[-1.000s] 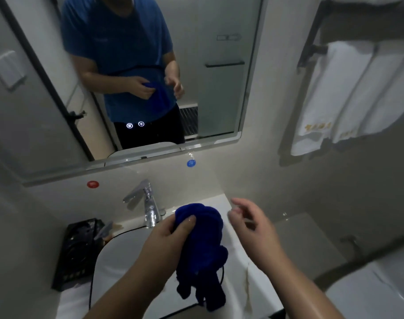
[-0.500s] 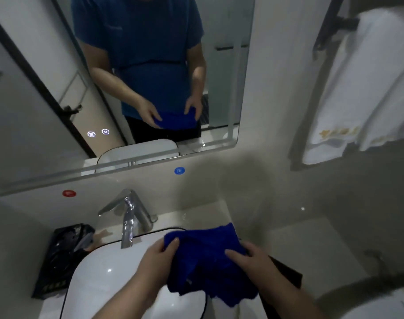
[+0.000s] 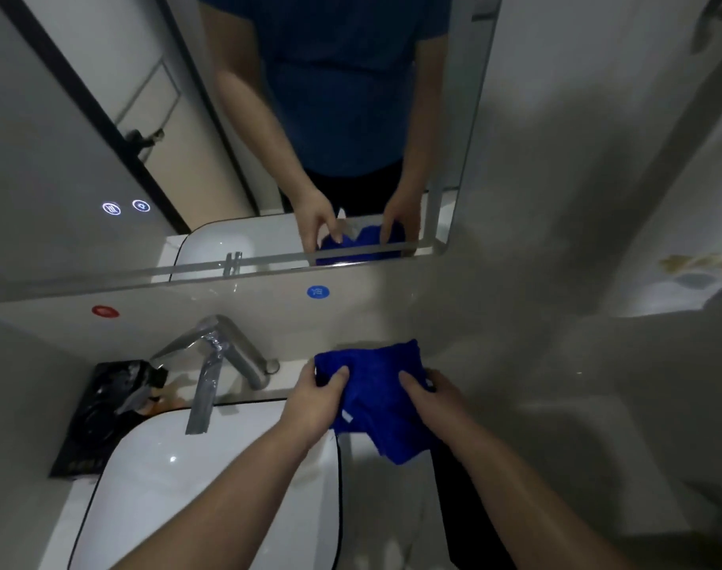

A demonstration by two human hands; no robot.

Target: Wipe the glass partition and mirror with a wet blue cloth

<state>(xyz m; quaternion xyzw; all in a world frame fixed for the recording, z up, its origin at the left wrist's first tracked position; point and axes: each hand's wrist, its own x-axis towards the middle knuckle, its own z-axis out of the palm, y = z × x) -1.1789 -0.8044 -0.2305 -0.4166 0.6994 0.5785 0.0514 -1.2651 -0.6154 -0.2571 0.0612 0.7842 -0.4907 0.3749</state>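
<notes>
My left hand [image 3: 316, 399] and right hand [image 3: 431, 394] both grip the blue cloth [image 3: 375, 388], fingers closed. The sink [image 3: 211, 479] is below my left hand.

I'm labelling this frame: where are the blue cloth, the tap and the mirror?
blue cloth [image 3: 375, 388]: head view, its middle, between both hands.
tap [image 3: 211, 364]: head view, its spout.
mirror [image 3: 83, 117]: head view, left glass area.

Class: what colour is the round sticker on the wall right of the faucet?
Blue sticker, head view.
</notes>
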